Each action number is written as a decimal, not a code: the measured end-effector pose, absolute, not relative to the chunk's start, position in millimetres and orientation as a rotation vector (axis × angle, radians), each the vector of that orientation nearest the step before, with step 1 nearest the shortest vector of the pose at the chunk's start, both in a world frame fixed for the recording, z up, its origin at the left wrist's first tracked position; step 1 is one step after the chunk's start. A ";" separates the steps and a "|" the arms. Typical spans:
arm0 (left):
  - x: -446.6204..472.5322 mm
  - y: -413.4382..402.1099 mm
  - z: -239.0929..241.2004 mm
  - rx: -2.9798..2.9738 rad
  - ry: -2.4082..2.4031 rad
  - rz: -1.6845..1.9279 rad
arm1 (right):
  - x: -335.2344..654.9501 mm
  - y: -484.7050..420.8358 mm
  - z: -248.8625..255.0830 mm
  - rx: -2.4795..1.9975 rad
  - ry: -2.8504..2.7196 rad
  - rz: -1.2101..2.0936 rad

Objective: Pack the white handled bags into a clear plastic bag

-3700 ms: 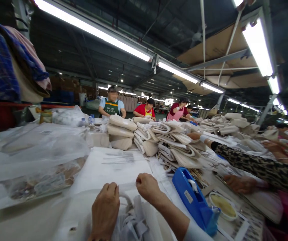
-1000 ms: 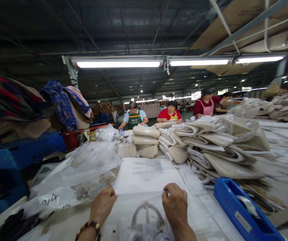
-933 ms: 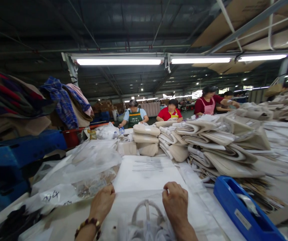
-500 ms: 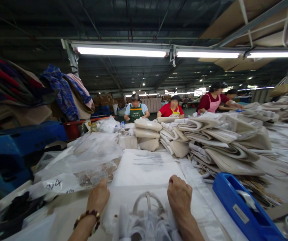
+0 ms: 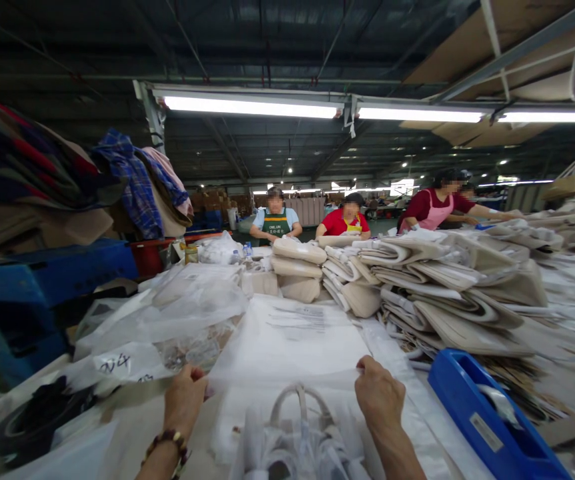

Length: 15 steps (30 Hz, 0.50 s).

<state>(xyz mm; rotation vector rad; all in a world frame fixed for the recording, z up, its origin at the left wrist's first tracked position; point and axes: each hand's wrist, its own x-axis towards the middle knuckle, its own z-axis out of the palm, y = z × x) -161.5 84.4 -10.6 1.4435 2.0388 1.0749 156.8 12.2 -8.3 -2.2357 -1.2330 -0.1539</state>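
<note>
Fingers of the left hand [image 5: 183,405] and right hand [image 5: 380,399] pinch the two near corners of a clear plastic bag [image 5: 287,340] lying flat between them. Below the fingers, white handles [image 5: 297,407] show blurred and cut off. Right: blue tape dispenser [image 5: 487,420]. Beyond: printed text, folded cloth stacks [image 5: 417,287].

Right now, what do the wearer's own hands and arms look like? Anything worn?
Both hands are bare, no gloves. The left hand has a bracelet of dark brown and amber round beads at the wrist. The right hand shows no ring, watch or band. Both forearms are uncovered as far as the frame shows; no sleeve is visible on either arm.
</note>
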 end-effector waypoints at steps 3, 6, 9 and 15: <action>-163.8 80.0 -11.0 1.364 2.004 1.093 | 158.9 12.1 -8.3 -2.208 -1.176 -0.127; -163.7 75.4 -12.5 1.250 1.960 1.095 | 161.2 10.9 -7.0 -2.131 -1.103 -0.074; -161.1 72.6 -15.9 1.109 1.919 1.119 | 165.7 10.9 -7.1 -1.999 -0.983 0.044; -157.5 77.8 -27.2 0.930 1.784 1.234 | 172.0 21.9 -16.5 -1.606 -0.656 0.432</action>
